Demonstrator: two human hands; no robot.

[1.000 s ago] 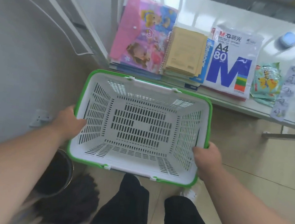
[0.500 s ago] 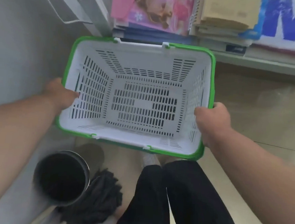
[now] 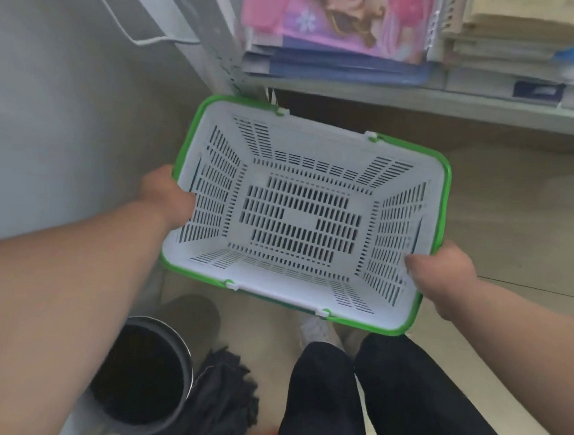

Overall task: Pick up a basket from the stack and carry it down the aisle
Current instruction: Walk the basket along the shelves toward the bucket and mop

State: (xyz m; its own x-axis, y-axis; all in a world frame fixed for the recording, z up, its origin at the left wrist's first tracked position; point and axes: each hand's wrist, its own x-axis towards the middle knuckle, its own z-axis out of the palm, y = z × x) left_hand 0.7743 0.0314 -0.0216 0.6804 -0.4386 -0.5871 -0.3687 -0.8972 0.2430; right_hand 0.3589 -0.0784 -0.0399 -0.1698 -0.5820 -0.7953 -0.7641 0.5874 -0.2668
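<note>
A white slotted basket (image 3: 299, 215) with a green rim hangs in the air in front of me, empty, with its handles folded down along the long sides. My left hand (image 3: 169, 196) grips its left short side, thumb inside the wall. My right hand (image 3: 441, 269) grips the right short side near the front corner. The basket is slightly rotated, its right end nearer to me. No stack of baskets is in view.
A shelf edge (image 3: 425, 104) with stacked notebooks and a pink folder (image 3: 332, 15) runs just beyond the basket. A grey wall (image 3: 46, 112) is on the left. A dark bin (image 3: 142, 377) and a mop head (image 3: 223, 397) stand by my legs (image 3: 350, 394).
The basket has come lower and nearer to my body and turned a little clockwise. The view has tilted down, so the shelf goods slid up and out of the frame.
</note>
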